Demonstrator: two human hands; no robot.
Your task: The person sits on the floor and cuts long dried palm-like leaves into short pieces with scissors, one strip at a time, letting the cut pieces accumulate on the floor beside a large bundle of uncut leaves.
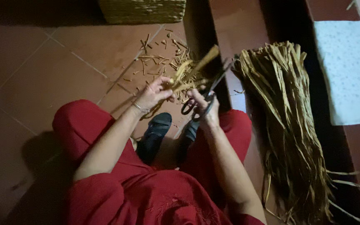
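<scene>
Red trousers (105,196) nearest me | left hand (153,93) fingers closed on dry strips (188,73) | right hand (203,106) fingers through black scissors (207,93), around handles | I judge: cut scraps (159,58) on floor, big straw bundle (288,125) untrimmed beside.

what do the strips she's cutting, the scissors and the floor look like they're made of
Strips in the left hand: dried plant fibre, probably reed or leaf; tan, matte, flat, like the big bundle.
Scissors in the right hand: likely metal; dark, dull, thin blades.
Floor: seemingly glazed reddish-brown tile; grout lines, slight sheen.
</scene>
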